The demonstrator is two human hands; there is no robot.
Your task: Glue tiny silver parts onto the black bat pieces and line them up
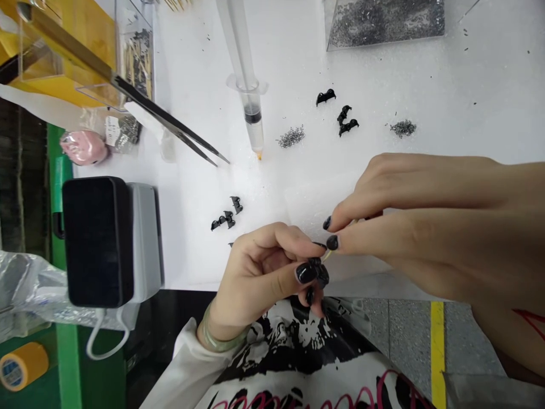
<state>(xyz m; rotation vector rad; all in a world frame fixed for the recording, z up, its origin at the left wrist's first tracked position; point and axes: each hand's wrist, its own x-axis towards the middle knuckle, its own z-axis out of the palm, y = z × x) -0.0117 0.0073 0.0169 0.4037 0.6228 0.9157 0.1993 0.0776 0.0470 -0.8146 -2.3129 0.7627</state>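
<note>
My left hand (272,261) pinches a small black plastic part (322,275) between thumb and fingers, near the table's front edge. My right hand (395,221) comes in from the right, its thumb and index finger closed on a thin yellowish toothpick (327,255). The toothpick's tip is at the black part; whether it touches cannot be made out. More black parts lie on the white table, one group (225,218) left of my left hand and another (344,120) beyond my right. Two little heaps of tiny metal pieces, one (292,137) and another (403,128), lie behind the hands.
A syringe (254,122) with an orange tip and long tweezers (170,119) point in from the back. Clear boxes stand at the back right (383,40) and back left (134,17). On the left are a black device (97,241), a pink object (84,147) and yellow tape (25,366).
</note>
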